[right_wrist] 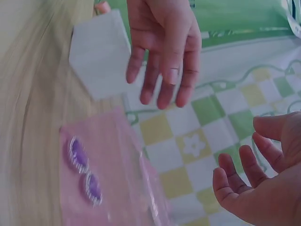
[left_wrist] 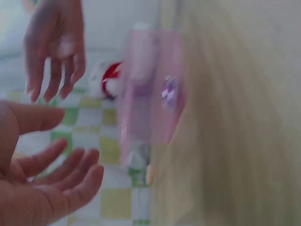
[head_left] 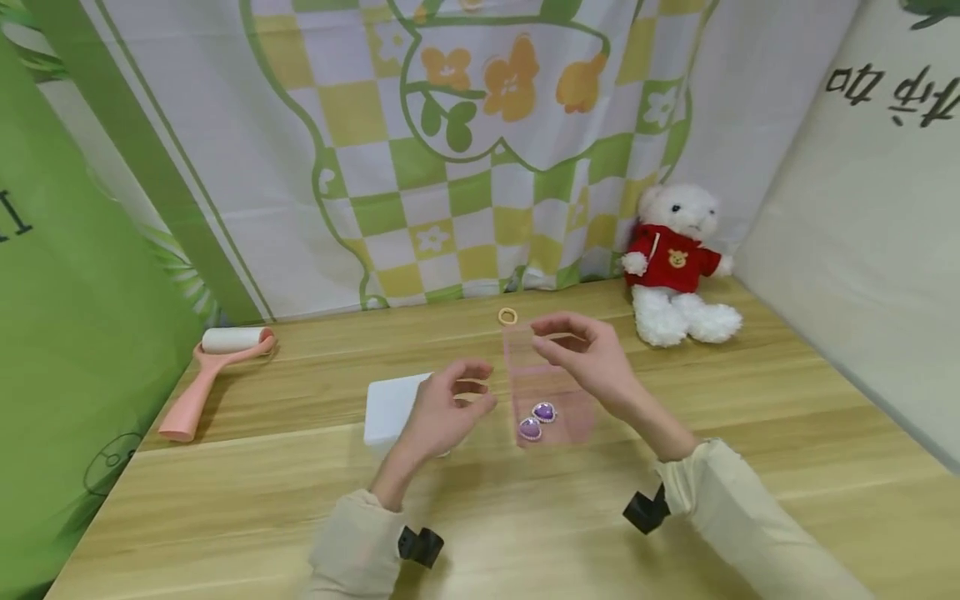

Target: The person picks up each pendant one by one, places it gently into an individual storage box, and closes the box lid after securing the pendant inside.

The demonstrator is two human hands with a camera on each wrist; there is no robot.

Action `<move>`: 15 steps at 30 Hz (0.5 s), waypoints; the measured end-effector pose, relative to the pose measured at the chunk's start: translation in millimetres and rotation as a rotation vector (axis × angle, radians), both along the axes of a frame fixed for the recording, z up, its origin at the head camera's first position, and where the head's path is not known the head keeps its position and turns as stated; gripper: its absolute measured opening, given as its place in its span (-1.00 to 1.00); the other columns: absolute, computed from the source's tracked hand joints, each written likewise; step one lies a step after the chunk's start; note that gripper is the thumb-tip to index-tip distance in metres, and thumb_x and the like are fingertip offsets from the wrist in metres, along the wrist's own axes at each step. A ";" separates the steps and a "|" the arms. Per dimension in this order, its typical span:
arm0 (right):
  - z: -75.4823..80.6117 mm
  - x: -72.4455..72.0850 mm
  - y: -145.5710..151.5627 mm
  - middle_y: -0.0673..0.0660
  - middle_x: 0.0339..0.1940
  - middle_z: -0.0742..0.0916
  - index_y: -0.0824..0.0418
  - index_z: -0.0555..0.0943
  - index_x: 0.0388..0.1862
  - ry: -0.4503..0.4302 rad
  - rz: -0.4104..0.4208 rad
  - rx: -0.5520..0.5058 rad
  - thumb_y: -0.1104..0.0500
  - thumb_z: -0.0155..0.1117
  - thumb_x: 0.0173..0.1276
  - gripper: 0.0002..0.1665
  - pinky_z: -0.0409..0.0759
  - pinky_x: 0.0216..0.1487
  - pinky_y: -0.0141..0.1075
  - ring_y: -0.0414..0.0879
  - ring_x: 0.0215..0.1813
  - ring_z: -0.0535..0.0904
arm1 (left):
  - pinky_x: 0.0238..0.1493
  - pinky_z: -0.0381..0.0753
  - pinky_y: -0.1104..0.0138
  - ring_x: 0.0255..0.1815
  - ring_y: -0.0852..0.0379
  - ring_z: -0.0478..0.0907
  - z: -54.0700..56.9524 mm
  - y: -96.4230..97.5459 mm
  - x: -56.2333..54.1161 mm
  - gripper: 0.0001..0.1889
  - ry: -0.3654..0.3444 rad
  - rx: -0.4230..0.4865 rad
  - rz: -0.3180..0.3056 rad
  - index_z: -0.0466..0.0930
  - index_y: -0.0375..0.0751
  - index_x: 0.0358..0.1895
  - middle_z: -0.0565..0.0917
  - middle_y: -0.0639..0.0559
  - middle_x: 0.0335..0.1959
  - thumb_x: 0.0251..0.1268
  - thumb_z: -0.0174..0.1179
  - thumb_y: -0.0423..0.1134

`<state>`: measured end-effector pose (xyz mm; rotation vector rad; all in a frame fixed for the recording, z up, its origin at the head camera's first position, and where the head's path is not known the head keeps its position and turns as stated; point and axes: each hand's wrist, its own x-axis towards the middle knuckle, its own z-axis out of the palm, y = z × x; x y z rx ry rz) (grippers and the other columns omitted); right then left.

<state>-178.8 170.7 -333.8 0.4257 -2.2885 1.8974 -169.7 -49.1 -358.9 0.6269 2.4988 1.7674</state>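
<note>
Both hands hover above the table with fingers loosely bent and nothing held. The left hand (head_left: 448, 408) is over the right part of a white box (head_left: 390, 408), partly covering it. To its right, the right hand (head_left: 588, 358) hangs above a translucent pink pouch (head_left: 532, 379) that lies flat. Two purple gems (right_wrist: 84, 172) with pale beaded rims are at the pouch's near end; whether they lie in or on it I cannot tell. A small yellowish ring (head_left: 507, 317) sits just beyond the pouch's far end. The left wrist view is blurred.
A pink-handled lint roller (head_left: 198, 392) lies at the table's left. At the back right sits a white plush bear (head_left: 678, 258) in a red top. A checkered curtain (head_left: 480, 192) hangs along the back edge of the wooden table (head_left: 247, 508).
</note>
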 end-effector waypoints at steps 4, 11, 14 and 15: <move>-10.3 -5.1 20.4 0.30 -0.02 0.65 0.48 0.53 0.06 -0.044 -0.049 0.036 0.26 0.25 0.35 -0.63 0.60 -0.10 -0.36 -0.20 -0.14 0.63 | -0.11 0.63 0.16 -0.06 -0.15 0.61 -15.5 26.5 2.6 -0.54 -0.013 -0.150 0.082 0.48 -0.38 0.12 0.59 -0.29 0.02 0.16 0.29 -0.29; -29.1 -17.1 43.5 0.37 0.16 0.55 0.51 0.44 0.18 -0.219 -0.090 0.017 0.26 0.17 0.40 -0.55 0.57 0.05 -0.15 -0.21 -0.04 0.55 | 0.04 0.53 0.02 0.01 -0.24 0.55 -40.2 40.4 1.3 -0.38 -0.137 -0.169 0.127 0.38 -0.36 0.24 0.54 -0.30 0.10 0.13 0.33 -0.17; -35.8 -20.8 49.8 0.34 0.14 0.54 0.49 0.41 0.23 -0.270 -0.111 0.011 0.22 0.17 0.41 -0.50 0.55 0.07 -0.12 -0.20 -0.06 0.53 | 0.11 0.49 0.00 0.08 -0.25 0.51 -45.1 40.0 -0.3 -0.36 -0.210 -0.104 0.108 0.36 -0.35 0.27 0.50 -0.30 0.16 0.12 0.34 -0.20; -38.2 -21.5 51.4 0.30 0.11 0.56 0.49 0.40 0.23 -0.288 -0.119 0.002 0.21 0.17 0.41 -0.49 0.55 0.07 -0.13 -0.20 -0.07 0.53 | 0.13 0.48 -0.01 0.11 -0.25 0.49 -46.1 39.6 -0.8 -0.34 -0.238 -0.079 0.100 0.35 -0.35 0.28 0.49 -0.30 0.18 0.11 0.35 -0.20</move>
